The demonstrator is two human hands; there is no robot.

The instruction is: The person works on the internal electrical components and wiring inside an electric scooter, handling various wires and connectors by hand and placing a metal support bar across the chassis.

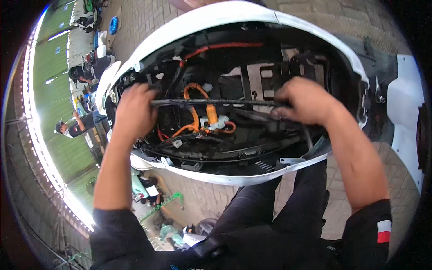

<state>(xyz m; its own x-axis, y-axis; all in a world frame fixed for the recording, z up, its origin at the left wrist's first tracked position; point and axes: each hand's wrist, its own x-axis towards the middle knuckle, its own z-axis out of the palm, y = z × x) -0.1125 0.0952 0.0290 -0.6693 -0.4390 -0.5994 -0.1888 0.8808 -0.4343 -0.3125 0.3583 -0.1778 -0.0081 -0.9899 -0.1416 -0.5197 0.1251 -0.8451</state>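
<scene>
A long, thin black cable or strip (216,102) is stretched almost level between my hands. My left hand (136,109) is closed on its left end, and my right hand (303,100) grips it toward the right, slightly blurred. Beneath it lies the open body of what looks like a scooter, edged by a white shell (216,13). Inside, under the strip, are an orange cable loop (195,86), an orange connector (211,114) and a pale grey plug (219,122). A red cable (225,45) runs along the far wall.
A metal bracket frame (267,74) sits inside at the right. Beyond the right end stands a white panel (405,108). Paving bricks (198,193) surround the body. At the far left another person (78,128) stands near other vehicles, and a blue coil (114,25) lies on the ground.
</scene>
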